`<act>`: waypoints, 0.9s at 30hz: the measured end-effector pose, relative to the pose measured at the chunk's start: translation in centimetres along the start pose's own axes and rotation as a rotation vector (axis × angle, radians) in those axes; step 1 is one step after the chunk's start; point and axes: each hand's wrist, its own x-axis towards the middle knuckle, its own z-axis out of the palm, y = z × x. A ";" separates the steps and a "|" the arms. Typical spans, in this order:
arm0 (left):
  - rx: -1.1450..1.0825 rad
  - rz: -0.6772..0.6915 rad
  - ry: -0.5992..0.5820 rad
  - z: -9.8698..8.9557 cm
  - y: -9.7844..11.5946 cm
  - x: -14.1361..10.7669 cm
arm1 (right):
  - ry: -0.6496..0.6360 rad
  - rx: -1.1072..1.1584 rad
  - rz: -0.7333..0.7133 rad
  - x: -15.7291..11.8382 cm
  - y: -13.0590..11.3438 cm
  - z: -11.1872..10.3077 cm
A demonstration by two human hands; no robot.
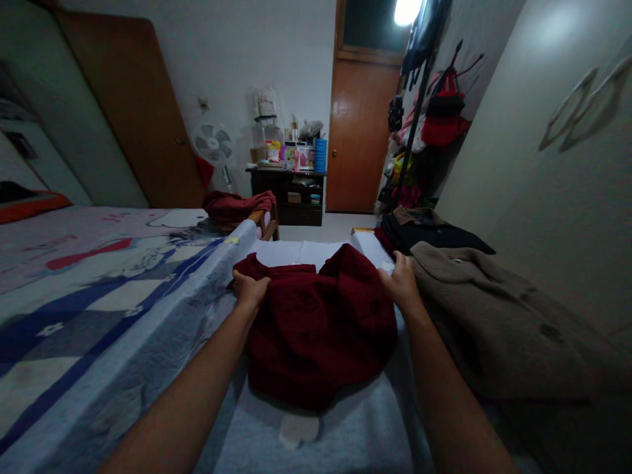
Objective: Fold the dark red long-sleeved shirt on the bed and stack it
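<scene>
A dark red garment (pixel 320 329) is spread in front of me over a light blue cover (pixel 368 428) with a pale heart shape on it. Its kind is hard to tell, since its cloth is bunched and folded. My left hand (pixel 250 289) grips its upper left corner, thumb on top. On the other side, my right hand (pixel 401 284) is closed at its right edge, fingertips partly hidden. The upper right part of the cloth bulges up, and its lower edge hangs in a loose curve.
To the right lie a brown coat (pixel 484 309) and dark folded clothes (pixel 434 234), beside a pale cabinet (pixel 557 125). A patterned bed (pixel 118 289) spans the left. Reddish cloth (pixel 237 205) hangs over a wooden rail. Behind stand a fan (pixel 214 143), a dark shelf (pixel 286 197) and a door (pixel 363 131).
</scene>
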 end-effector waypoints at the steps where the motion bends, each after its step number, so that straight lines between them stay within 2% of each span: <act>1: 0.032 -0.046 0.009 0.1 0.5 -1.1 | 0.033 -0.033 -0.047 0.3 -0.1 -1.0; 3: 0.106 0.030 -0.057 0.5 1.6 -3.5 | 0.089 -0.148 -0.049 1.1 -0.2 -3.1; 6: 0.235 0.340 -0.292 1.3 3.2 -6.8 | 0.088 -0.352 0.132 2.0 0.5 -5.4; 9: 0.306 0.511 -0.546 2.1 3.9 -8.8 | -0.018 -0.463 0.306 2.1 1.8 -5.9; 11: 0.342 0.535 -0.632 2.4 3.9 -9.3 | -0.069 -0.508 0.351 2.0 2.5 -5.6; 14: 0.378 0.537 -0.680 2.1 3.7 -9.2 | -0.102 -0.548 0.359 2.0 2.9 -5.3; 17: 0.377 0.534 -0.710 1.4 3.7 -8.8 | -0.156 -0.489 0.391 2.2 2.5 -5.6; 20: 0.306 0.546 -0.600 0.7 4.3 -8.7 | -0.102 -0.367 0.382 2.3 1.4 -6.2; 22: 0.166 0.576 -0.484 0.1 5.2 -8.9 | -0.002 -0.296 0.313 1.8 0.0 -6.4; 24: -0.063 0.605 -0.442 -0.7 6.8 -9.2 | 0.103 -0.227 0.204 1.0 -1.8 -6.6; 25: -0.201 0.602 -0.465 -1.1 7.8 -9.3 | 0.148 -0.183 0.140 0.4 -3.0 -6.7; 27: -0.493 0.516 -0.595 -1.9 9.9 -9.4 | 0.203 -0.076 0.011 -1.1 -5.3 -6.9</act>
